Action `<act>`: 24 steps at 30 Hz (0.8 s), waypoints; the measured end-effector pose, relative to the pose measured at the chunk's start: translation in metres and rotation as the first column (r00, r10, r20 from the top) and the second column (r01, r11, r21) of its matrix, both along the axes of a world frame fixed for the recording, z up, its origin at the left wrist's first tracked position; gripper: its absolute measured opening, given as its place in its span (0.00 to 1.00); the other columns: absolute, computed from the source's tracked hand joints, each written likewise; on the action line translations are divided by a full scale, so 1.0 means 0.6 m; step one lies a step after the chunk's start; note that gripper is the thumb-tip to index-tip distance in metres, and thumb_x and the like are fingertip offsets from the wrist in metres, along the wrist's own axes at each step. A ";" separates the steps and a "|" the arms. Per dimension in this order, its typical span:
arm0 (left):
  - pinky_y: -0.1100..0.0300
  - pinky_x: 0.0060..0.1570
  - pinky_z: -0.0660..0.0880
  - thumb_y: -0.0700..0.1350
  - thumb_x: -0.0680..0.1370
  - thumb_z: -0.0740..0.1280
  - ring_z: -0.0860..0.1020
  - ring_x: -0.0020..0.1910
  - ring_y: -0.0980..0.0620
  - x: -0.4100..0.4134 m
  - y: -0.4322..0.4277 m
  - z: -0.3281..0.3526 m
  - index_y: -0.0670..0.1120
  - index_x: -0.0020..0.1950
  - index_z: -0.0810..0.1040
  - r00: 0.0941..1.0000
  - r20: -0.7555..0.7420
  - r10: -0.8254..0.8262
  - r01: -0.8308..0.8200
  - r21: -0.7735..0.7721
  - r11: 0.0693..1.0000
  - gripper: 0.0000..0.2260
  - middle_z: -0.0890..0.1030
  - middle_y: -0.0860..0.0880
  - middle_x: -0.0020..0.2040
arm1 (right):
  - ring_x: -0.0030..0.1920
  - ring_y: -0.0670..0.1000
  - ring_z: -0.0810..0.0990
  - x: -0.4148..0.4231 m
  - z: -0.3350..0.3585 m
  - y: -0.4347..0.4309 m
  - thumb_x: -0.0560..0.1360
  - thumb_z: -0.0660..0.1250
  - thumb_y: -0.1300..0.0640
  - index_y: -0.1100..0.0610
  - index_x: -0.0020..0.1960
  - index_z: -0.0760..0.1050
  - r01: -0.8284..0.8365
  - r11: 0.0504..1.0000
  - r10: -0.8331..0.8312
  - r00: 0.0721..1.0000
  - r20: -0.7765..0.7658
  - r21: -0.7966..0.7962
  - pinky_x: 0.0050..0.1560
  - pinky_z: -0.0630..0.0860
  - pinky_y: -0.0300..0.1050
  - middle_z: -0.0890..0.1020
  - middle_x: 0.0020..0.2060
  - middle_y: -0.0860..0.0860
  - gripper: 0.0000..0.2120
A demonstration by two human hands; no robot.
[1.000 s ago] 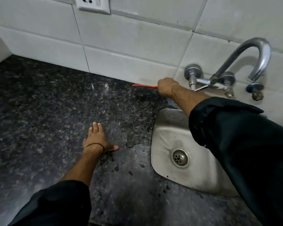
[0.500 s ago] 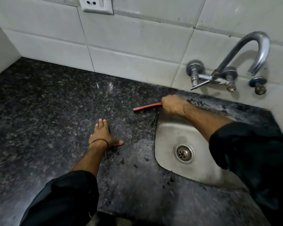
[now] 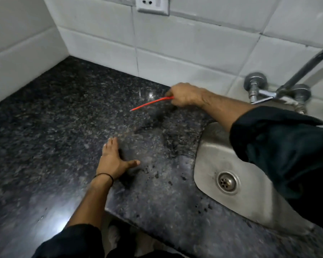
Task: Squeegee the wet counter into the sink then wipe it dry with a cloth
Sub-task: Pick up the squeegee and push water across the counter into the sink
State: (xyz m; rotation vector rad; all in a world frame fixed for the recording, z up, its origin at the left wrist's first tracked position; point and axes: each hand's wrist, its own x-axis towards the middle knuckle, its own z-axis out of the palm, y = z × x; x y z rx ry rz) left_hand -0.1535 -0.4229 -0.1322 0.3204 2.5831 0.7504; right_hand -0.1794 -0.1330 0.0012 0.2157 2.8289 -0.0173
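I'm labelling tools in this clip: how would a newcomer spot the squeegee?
Start at the steel sink set into the dark granite counter, then look left and toward the tiled wall. There the right hand grips the squeegee, a thin strip. It is the only bright red thing in view.

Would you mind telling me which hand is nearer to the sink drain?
Left, though not by much. The left hand lies flat on the counter, level with the drain. The right hand, gripping the red squeegee, is near the back wall.
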 end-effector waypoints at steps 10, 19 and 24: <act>0.43 0.76 0.46 0.68 0.62 0.75 0.34 0.78 0.47 0.045 -0.049 -0.035 0.47 0.78 0.31 0.986 0.153 0.061 -0.014 -0.293 0.956 0.65 0.30 0.50 0.78 | 0.57 0.60 0.80 -0.177 -0.055 -0.211 0.76 0.61 0.64 0.58 0.59 0.78 -0.339 0.934 0.344 0.938 -0.031 0.114 0.46 0.73 0.49 0.80 0.58 0.57 0.13; 0.44 0.77 0.48 0.63 0.60 0.79 0.37 0.79 0.46 0.046 -0.034 -0.012 0.46 0.79 0.33 0.978 0.166 0.122 -0.064 -0.318 0.946 0.66 0.32 0.49 0.79 | 0.58 0.59 0.81 0.029 -0.036 -0.029 0.79 0.60 0.54 0.52 0.63 0.77 -0.300 0.946 0.288 0.952 0.105 0.122 0.56 0.77 0.51 0.81 0.59 0.56 0.14; 0.44 0.76 0.50 0.61 0.63 0.79 0.39 0.79 0.45 0.054 -0.018 0.001 0.43 0.79 0.35 0.978 0.149 0.148 -0.086 -0.359 0.929 0.64 0.34 0.47 0.80 | 0.61 0.57 0.78 0.191 -0.033 0.066 0.80 0.55 0.55 0.36 0.71 0.65 -0.297 0.936 0.257 0.944 0.207 0.191 0.56 0.74 0.50 0.77 0.63 0.50 0.23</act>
